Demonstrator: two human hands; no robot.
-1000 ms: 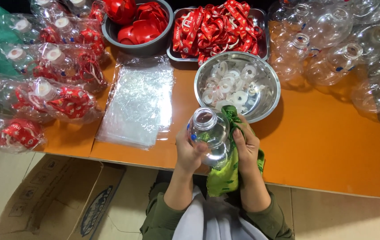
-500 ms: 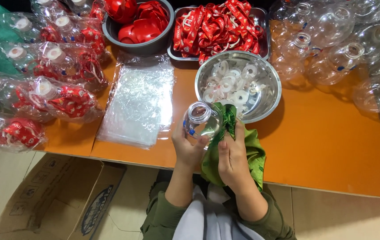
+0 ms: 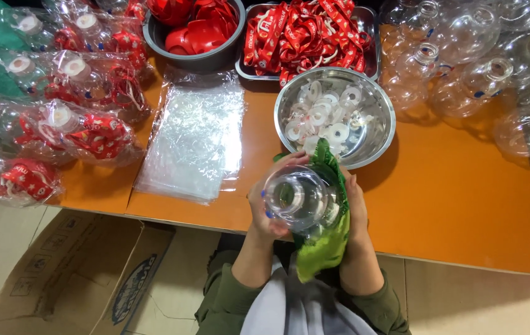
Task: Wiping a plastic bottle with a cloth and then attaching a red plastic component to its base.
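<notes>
- Clear plastic bottle (image 3: pixel 296 201), mouth up, sits over the near edge of the orange table (image 3: pixel 463 186), held between both my hands.
- Green cloth (image 3: pixel 327 236) wraps its right side; I judge I'm wiping the bottle.
- My left hand (image 3: pixel 265 211) curls tight round the bottle.
- My right hand (image 3: pixel 355 208) presses the cloth on; next calls for turning the bottle.

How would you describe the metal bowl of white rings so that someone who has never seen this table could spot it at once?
Start at the orange table and find the hands holding a clear bottle at its near edge. Just beyond them sits a round steel bowl. It alone holds white plastic rings; the grey bowl and the tray behind it hold red things.
</notes>
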